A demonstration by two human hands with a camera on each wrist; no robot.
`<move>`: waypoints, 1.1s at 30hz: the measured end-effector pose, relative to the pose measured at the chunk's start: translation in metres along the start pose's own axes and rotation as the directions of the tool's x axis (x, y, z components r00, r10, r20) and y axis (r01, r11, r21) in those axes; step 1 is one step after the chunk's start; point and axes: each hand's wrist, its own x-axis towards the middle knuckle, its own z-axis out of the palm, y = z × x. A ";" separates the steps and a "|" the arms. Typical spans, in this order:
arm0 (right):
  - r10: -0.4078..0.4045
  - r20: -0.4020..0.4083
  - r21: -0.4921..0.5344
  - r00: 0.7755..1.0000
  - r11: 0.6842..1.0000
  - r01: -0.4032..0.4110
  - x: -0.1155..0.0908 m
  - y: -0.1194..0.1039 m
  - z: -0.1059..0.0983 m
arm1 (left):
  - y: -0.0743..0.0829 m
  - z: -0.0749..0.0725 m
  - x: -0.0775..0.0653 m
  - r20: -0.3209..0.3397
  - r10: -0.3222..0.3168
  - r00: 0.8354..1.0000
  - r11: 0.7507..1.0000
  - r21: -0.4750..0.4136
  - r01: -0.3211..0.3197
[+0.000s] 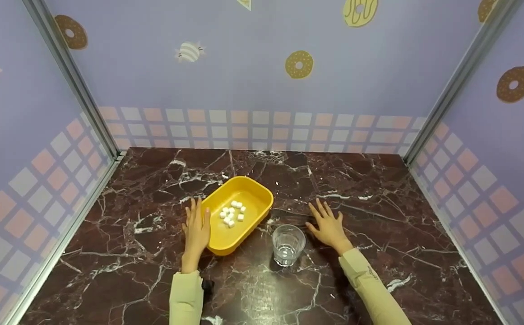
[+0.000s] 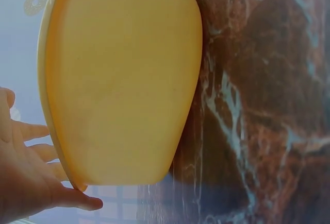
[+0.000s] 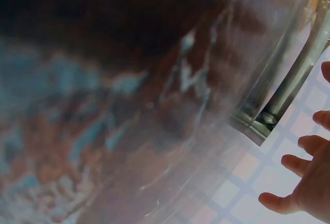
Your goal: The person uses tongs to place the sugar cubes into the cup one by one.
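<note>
A yellow rectangular tub (image 1: 258, 222) stands at an angle on the table, with several small white cubes (image 1: 231, 212) loose on its floor. My left hand (image 1: 196, 230) is at the tub's left wall, thumb over the rim and the other fingers extended along the outside; the left wrist view shows this hand (image 2: 31, 172) at the tub's lower corner. To the right of the tub is an upright clear drinking glass (image 1: 288, 245) with nothing visible inside. My right hand (image 1: 329, 225) is beyond the glass on its right, fingers spread and holding nothing.
The dark red marbled tabletop (image 1: 122, 271) carries a few small pale specks. Lilac panels with doughnut prints (image 1: 243, 81) enclose it at the back and both sides, joined by grey metal corner posts (image 1: 451, 99). A black band piece (image 1: 207, 287) sits at the left wrist.
</note>
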 end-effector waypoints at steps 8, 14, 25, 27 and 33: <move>-0.002 0.020 0.011 1.000 1.000 0.002 0.006 -0.002 0.003 | -0.002 0.000 0.000 0.009 -0.026 1.000 1.000 0.001 0.026; -0.037 0.041 0.041 0.998 0.999 0.035 0.008 -0.003 0.005 | -0.005 -0.001 0.002 0.026 -0.049 0.998 0.999 -0.022 0.050; -0.099 0.026 0.056 0.995 0.994 0.098 0.008 -0.004 0.007 | -0.006 0.000 0.003 0.009 -0.025 1.000 0.999 -0.046 0.025; -0.105 0.024 0.054 0.994 0.993 0.103 0.008 -0.004 0.007 | -0.006 0.000 0.003 0.008 -0.024 1.000 0.999 -0.046 0.024; -0.115 0.029 0.064 0.993 0.992 0.113 0.007 -0.005 0.003 | -0.006 -0.001 0.004 0.016 -0.025 1.000 0.998 -0.052 0.026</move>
